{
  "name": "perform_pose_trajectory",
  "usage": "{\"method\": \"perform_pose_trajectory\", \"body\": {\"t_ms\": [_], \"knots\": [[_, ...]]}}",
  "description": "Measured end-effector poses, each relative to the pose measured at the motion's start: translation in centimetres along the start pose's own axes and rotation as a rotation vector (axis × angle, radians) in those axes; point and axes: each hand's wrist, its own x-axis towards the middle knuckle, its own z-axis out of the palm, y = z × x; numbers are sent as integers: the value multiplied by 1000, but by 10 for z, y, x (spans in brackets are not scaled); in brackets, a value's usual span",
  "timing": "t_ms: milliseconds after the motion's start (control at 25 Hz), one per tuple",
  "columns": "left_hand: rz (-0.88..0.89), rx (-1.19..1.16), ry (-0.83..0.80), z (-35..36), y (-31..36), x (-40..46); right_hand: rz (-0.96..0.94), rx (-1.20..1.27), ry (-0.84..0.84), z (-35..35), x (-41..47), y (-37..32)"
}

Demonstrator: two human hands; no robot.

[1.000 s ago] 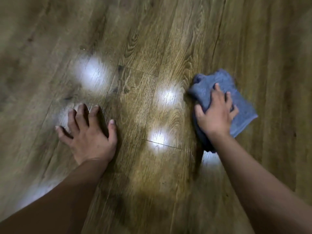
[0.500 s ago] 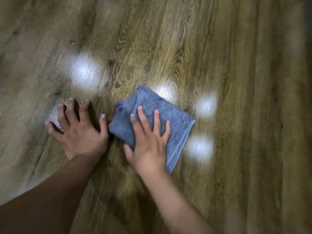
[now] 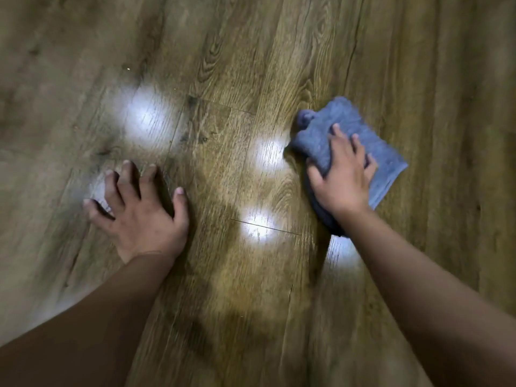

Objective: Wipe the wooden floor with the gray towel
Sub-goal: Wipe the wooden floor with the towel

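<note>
Head view looked down on a wooden floor of long brown planks with a strong grain, its outer parts smeared by motion blur. The left hand lay flat on the boards at the left of the frame, palm down, fingers spread and straight, the thumb pointing toward the middle; it held nothing and bore on the wood alone. The right hand was well apart from it, over at the right, pressed palm down on the gray towel. Its fingers lay along the cloth, only slightly bent, and the thumb reached to the towel's left edge; whether the thumb hooked under that edge could not be told. The towel, folded into a rough rectangle and looking blue-gray in this light, lay on the floor beneath that hand, with its far corner bunched up toward the top left and its right side spread out flat past the fingers. Several bright white light reflections shone on the planks between and around the two hands, one of them just beside the towel's left edge. Both bare forearms ran in from the bottom of the frame.
</note>
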Motion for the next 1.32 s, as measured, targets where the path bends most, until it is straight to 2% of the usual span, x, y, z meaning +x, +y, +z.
{"method": "perform_pose_trajectory", "body": {"t_ms": [120,240,400,640,800,880,960,1080,1200,1320], "knots": [[0,4,-6,1,0,0,155,63,57,-3,55,10],[-5,19,-7,1,0,1,154,105,94,3,46,-2],[-2,11,-13,2,0,0,-62,103,13,8,-26,-37],[7,-3,-1,2,0,-1,-349,-66,-138,30,-159,-100],[6,-6,-6,2,-1,-1,-474,-102,-176,20,-124,-79],[4,10,-10,2,-1,0,-375,-74,-155,13,-74,-60],[5,17,-7,4,-2,0,-192,-48,-92,8,-17,-47],[0,40,-27,4,-2,0,43,10,19,13,33,-55],[-8,50,-90,-2,3,1,53,-6,96,21,35,-61],[-27,39,-173,-13,7,0,19,-42,93,18,34,-58]]}}
